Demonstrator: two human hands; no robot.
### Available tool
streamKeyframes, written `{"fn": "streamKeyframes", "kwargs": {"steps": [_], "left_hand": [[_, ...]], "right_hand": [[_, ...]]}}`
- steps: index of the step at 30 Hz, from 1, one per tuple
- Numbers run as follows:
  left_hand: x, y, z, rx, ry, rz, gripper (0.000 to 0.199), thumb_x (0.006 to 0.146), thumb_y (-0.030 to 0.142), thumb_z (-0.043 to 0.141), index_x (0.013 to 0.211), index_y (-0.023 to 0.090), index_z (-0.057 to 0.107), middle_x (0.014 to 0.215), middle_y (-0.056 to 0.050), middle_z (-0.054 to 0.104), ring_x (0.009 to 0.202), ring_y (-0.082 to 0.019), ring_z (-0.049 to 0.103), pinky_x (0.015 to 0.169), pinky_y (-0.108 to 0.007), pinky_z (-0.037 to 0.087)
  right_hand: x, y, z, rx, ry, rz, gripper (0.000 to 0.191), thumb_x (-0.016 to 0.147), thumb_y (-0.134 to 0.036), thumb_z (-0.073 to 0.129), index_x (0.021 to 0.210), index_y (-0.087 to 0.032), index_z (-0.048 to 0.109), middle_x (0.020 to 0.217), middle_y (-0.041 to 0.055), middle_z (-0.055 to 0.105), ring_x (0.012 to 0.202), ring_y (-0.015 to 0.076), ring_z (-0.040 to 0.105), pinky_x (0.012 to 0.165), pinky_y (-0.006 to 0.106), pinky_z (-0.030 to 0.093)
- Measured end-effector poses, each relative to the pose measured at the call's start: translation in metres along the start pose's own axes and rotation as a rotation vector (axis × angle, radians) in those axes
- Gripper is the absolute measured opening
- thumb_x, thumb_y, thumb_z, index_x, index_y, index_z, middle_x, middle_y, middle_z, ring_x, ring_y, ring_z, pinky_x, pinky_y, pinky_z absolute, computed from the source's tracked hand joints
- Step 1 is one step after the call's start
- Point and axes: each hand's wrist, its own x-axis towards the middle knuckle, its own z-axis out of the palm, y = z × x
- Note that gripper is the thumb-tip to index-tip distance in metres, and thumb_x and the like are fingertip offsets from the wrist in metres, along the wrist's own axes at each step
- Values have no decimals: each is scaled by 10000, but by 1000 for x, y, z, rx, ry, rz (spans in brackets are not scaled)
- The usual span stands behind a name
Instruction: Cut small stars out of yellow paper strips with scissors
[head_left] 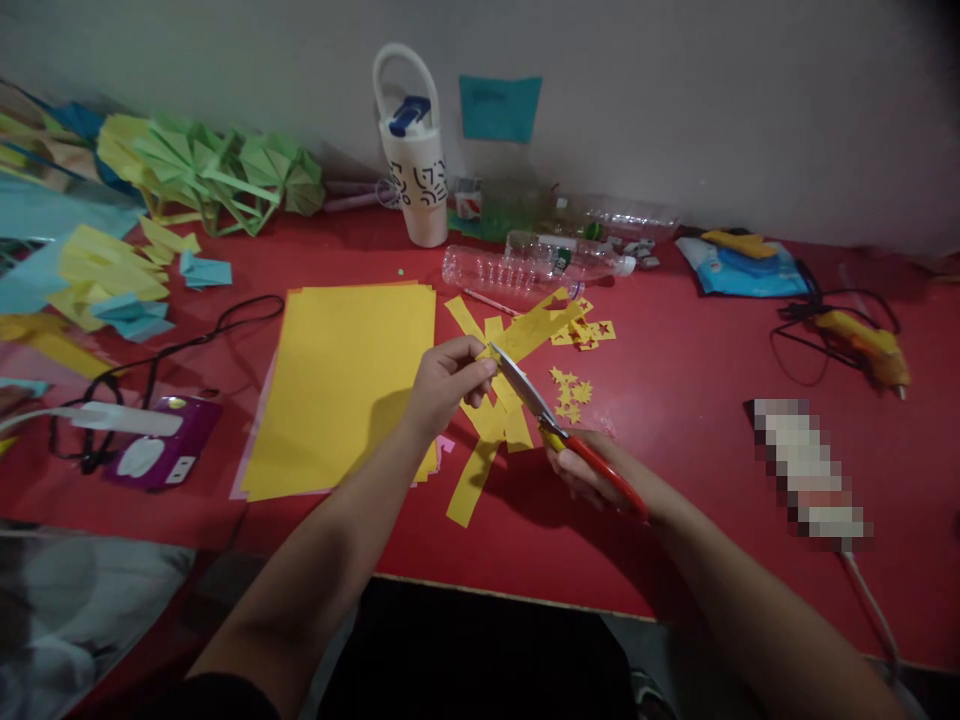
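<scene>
My left hand (453, 380) pinches a small piece of yellow paper (488, 357) between thumb and fingers. In my right hand (589, 465) are scissors (551, 425) with red handles, their blade tips at that piece. Below both hands, several yellow paper strips (471, 485) lie crossed on the red table (675, 440). Small yellow paper stars (574, 395) form a little pile beyond the scissors. Behind them are yellow offcuts (592, 332) with star-shaped holes. How far the blades are apart is hard to make out.
A stack of yellow sheets (345, 380) lies left of my hands. Clear plastic bottles (510, 270) and a white tumbler (416, 180) stand or lie behind. At right are a yellow glue gun (862, 345), a wipes pack (746, 268) and a blurred-out device (810, 470); a purple power box (161, 445) sits left.
</scene>
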Motion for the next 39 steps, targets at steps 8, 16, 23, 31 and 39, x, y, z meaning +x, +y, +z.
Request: {"fn": "streamKeyframes", "kwargs": {"steps": [8,16,23,31,39], "left_hand": [[1,-2,0,12,16,-10,174,629,276,702,574,174,571,445,62,546,352,-33,478,351,-141,389],[0,1,1,13,22,-21,186,621,282,704,571,176,559,442,60,549,347,-33,470,349,-144,383],[0,-1,0,11,9,-1,192,643,277,697,565,182,549,451,63,548,356,-32,473,357,-149,390],[0,-1,0,9,18,-9,183,648,269,692,563,184,552,456,59,551,360,-33,470,362,-154,392],[0,0,2,-27,106,-2,158,629,266,690,576,185,566,432,66,523,345,-28,414,331,-147,329]], "right_hand": [[1,-3,9,49,47,71,522,830,-701,550,666,-231,392,477,-104,370,326,42,333,367,202,357],[1,-8,9,40,72,88,528,797,-685,592,622,-234,381,435,-103,365,317,46,346,332,189,327],[1,-1,7,30,65,62,534,829,-700,555,640,-236,372,433,-103,370,325,53,360,341,192,343],[1,1,5,23,64,47,531,819,-714,558,663,-240,376,432,-106,370,317,54,348,333,200,334],[3,2,3,9,80,62,530,807,-725,544,657,-245,376,407,-119,348,289,59,337,316,203,356]]}}
